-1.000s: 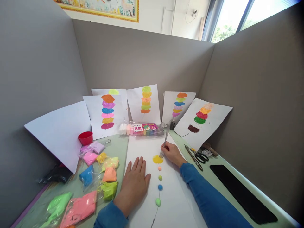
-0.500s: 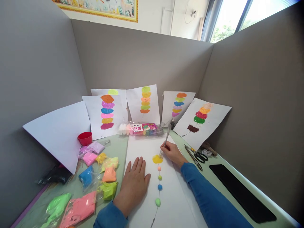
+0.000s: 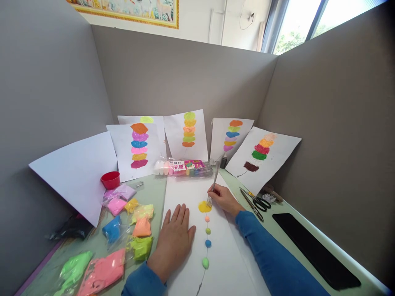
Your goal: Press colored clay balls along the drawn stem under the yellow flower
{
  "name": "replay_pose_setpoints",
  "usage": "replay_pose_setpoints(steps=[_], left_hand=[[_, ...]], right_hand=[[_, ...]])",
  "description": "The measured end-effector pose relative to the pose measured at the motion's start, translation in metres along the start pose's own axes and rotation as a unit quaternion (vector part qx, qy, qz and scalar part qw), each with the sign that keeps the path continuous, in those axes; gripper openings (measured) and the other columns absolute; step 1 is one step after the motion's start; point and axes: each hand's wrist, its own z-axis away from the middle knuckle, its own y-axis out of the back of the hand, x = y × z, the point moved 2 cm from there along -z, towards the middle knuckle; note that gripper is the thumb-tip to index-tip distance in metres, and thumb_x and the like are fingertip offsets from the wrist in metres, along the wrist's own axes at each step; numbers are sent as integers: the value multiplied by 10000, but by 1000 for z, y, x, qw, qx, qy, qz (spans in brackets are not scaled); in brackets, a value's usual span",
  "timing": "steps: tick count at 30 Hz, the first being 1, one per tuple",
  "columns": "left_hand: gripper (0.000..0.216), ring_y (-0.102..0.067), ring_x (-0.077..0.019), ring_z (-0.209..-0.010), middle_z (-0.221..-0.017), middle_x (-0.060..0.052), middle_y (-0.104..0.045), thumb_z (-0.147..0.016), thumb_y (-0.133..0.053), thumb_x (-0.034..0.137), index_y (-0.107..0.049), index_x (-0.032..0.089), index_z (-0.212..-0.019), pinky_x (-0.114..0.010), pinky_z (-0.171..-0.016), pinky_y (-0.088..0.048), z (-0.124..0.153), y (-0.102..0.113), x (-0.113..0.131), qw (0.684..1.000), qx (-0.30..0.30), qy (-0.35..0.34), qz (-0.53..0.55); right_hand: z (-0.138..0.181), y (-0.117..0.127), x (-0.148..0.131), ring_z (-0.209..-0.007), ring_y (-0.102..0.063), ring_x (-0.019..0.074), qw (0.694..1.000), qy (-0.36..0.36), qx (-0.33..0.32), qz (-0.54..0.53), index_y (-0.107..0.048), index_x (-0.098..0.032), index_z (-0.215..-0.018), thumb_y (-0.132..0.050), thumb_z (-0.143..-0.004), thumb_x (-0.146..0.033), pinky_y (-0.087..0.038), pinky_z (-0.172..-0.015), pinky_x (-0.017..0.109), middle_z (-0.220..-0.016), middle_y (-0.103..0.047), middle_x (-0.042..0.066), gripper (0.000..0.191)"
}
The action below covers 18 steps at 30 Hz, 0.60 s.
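Note:
My right hand [image 3: 222, 198] is closed around a metal fork [image 3: 215, 181], held steeply with its tines down on the right part of a flattened yellow clay piece [image 3: 203, 206]. Below that piece, small clay balls sit along a drawn line on the white paper [image 3: 182, 190]: a peach ball [image 3: 207, 219], a yellow-green ball [image 3: 207, 231], a blue ball [image 3: 208, 243] and a light green ball [image 3: 205, 263]. My left hand [image 3: 175, 238] lies flat on the paper's left side, fingers stretched out, holding nothing.
Bags of coloured clay [image 3: 142, 227] and a red cup [image 3: 110, 180] are on the left. A clear clay pack [image 3: 185, 167] lies behind the paper. Scissors [image 3: 261, 202] and a black slab [image 3: 314, 248] rest at right. Drawings [image 3: 189, 133] lean on grey panels [image 3: 185, 74].
The fork has shifted slightly left and stands a little more upright, its tines further onto the yellow clay. My left hand has stayed in place.

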Motion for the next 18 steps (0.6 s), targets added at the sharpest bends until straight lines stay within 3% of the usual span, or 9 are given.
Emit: replay_pose_setpoints(steps=[9, 18], left_hand=[[529, -260, -248, -1366, -1454, -109, -323, -934, -267, 371, -393, 106, -1374, -486, -1115, -229, 0, 2, 1, 1000, 3, 1, 0], [535, -261, -250, -1366, -1452, -120, -324, -934, -269, 368, -382, 91, -1377, -490, -1116, -228, 0, 3, 1, 1000, 2, 3, 2]], right_hand=[[-3, 0, -6, -566, -442, 116, 1000, 7, 15, 14, -595, -170, -756, -505, -756, -235, -340, -564, 226, -594, -503, -31, 111], [-4, -18, -21, -602, -501, 118, 999, 35, -34, 5, -612, -174, -733, -509, -760, -216, -368, -574, 211, -643, -581, -16, 114]])
